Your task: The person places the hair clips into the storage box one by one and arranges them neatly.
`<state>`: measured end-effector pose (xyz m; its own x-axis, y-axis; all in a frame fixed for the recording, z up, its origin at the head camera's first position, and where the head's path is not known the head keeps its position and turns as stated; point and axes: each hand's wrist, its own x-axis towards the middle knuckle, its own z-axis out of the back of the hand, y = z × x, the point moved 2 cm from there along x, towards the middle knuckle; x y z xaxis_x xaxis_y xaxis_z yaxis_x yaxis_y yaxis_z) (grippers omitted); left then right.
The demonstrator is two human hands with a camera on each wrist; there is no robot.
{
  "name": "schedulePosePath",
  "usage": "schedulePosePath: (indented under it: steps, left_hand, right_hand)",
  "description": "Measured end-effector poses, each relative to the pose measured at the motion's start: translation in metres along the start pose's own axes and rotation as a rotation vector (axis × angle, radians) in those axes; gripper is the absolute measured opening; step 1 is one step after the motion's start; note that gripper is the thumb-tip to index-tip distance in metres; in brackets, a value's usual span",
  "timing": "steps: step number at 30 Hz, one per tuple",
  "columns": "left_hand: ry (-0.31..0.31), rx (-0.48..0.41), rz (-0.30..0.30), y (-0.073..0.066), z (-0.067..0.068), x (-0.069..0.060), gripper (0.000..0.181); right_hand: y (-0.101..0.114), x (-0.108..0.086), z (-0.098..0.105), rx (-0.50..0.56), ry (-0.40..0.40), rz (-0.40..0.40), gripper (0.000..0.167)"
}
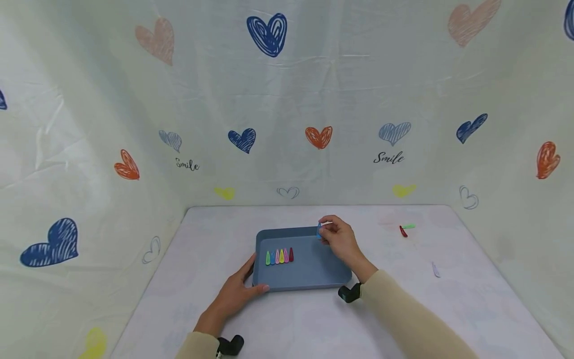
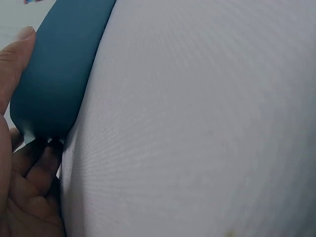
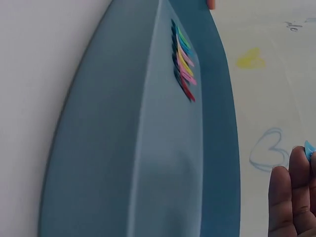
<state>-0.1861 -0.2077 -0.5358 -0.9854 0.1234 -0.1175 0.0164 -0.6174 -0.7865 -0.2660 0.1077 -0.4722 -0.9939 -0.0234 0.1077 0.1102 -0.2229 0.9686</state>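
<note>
A blue-grey tray [image 1: 314, 264] holds a row of several coloured hair clips [image 1: 281, 256] in its left half, green, blue, pink, yellow and dark red among them. My right hand [image 1: 341, 240] pinches a blue clip [image 1: 319, 231] over the tray's back right part; in the right wrist view the blue clip [image 3: 309, 150] shows at the fingertips of the hand [image 3: 295, 197]. My left hand [image 1: 236, 293] grips the tray's front left corner, thumb on the rim. The left wrist view shows that hand [image 2: 32, 192] with fingers under the tray's edge [image 2: 59, 74].
To the right of the tray on the white table [image 1: 291, 324] lie a red clip [image 1: 403, 231] and a green clip [image 1: 408, 227], close together, and a pale purple clip [image 1: 436, 269] nearer the front. A curtain [image 1: 287, 99] with printed hearts stands behind the table.
</note>
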Motion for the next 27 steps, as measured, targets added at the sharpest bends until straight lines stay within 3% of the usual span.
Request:
schedulePosePath:
  steps: [12,27]
  left_hand:
    - [-0.003,0.006,0.019,-0.003,0.000,-0.001,0.110]
    - [-0.004,0.015,0.025,-0.003,0.000,0.000,0.110]
  right_hand:
    - [-0.015,0.003,-0.044,-0.220,0.036,0.031,0.019]
    - [-0.032,0.001,-0.067,-0.404,0.063,0.003,0.014]
